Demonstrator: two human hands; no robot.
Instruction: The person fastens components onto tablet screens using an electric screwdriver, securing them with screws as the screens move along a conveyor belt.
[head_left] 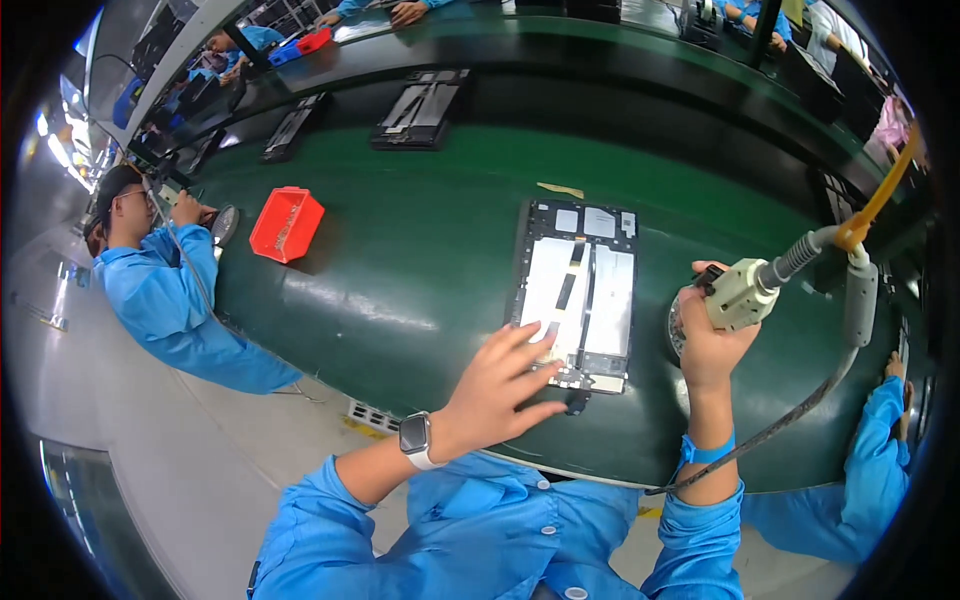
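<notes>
In front of me an opened tablet (612, 300) lies on the green bench, its silver battery panels, black frame and dark flex cables exposed. My left hand (492, 388) is spread, its fingertips at the tablet's lower left edge. To the right of the tablet, my right hand (715, 345) is wrapped round a cream electric screwdriver (742, 294) with a grey cable. The screwdriver's tip is hidden by the hand. Partly under that hand shows the rim of a round dish (674, 330); its contents cannot be made out.
A red bin (262, 238) with small parts stands left on the green bench (400, 270). Behind, a dark conveyor carries another opened tablet (420, 110) and more units. A cable (800, 410) hangs at the right. Co-workers sit at left (165, 290) and right (875, 430).
</notes>
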